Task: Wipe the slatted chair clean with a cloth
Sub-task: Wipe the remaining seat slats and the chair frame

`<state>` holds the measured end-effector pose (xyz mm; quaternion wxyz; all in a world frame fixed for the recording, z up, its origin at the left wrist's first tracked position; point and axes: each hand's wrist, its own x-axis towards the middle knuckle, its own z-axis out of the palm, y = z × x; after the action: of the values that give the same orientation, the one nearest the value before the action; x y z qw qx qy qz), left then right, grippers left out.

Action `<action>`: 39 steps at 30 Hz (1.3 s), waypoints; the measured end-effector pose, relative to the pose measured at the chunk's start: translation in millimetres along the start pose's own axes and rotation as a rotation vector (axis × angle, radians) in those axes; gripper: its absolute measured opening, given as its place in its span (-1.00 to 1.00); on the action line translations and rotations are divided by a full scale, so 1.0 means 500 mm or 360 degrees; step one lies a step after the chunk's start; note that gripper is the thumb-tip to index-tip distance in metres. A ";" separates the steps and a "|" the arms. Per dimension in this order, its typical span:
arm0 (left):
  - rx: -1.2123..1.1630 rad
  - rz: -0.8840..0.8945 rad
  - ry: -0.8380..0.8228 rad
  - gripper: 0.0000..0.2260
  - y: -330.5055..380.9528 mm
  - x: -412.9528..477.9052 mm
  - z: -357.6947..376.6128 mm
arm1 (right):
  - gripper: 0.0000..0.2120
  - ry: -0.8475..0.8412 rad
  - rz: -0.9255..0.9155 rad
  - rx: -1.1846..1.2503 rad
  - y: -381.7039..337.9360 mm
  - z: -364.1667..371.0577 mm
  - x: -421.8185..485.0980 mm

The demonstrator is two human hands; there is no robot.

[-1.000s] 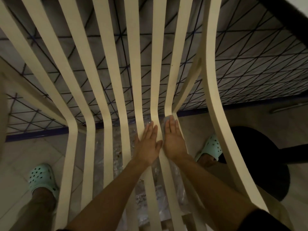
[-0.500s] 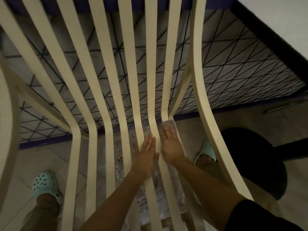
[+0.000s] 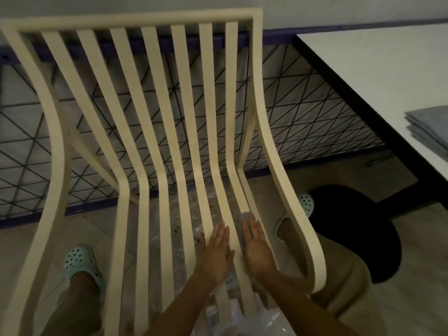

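Slatted chair [image 3: 155,112]: cream, matt, smooth even coat. I cannot tell painted wood from moulded plastic.
Sheet [image 3: 196,229] beneath the seat slats: clear plastic film, crinkled, with glossy highlights.
Cloth [image 3: 245,215] on the seat: pale grey and soft-looking, only a corner visible to me.
Worktop [image 3: 363,69]: white, smooth, matt top with a black edge band.
Folded stack [image 3: 429,127] on it: grey cloth, matt.
Clogs [image 3: 80,263]: mint foam-like plastic, perforated, dull.
Floor [image 3: 412,299]: pale wood-look planks, low sheen.
Panel [image 3: 303,117] behind the chair: pale with thin dark lines, material unclear.
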<state>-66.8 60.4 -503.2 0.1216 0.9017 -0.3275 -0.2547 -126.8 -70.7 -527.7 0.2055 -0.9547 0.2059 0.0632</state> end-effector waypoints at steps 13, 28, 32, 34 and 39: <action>-0.0004 0.0049 -0.0064 -0.42 0.019 -0.070 0.021 | -0.19 0.0056 0.0098 0.0114 0.031 0.026 -0.214; -0.0039 0.0016 -0.0093 -0.44 -0.018 0.041 -0.021 | -0.27 -0.0007 0.0255 0.0238 0.006 0.000 -0.049; -0.0053 0.0010 -0.0080 -0.44 -0.033 0.079 -0.040 | -0.32 0.0077 0.0292 0.0233 -0.007 -0.012 0.031; -0.0071 0.0012 -0.0051 -0.44 -0.045 0.109 -0.046 | -0.38 0.0092 0.0341 0.0338 -0.014 -0.014 0.079; -0.0087 0.0039 -0.0024 -0.45 -0.079 0.176 -0.061 | -0.65 0.0206 0.0597 0.0832 -0.025 -0.022 0.231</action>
<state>28.3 34.5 -526.6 0.1467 0.8921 -0.3323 -0.2687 -16.5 -107.3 -536.8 0.4149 -0.8170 0.4001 -0.0157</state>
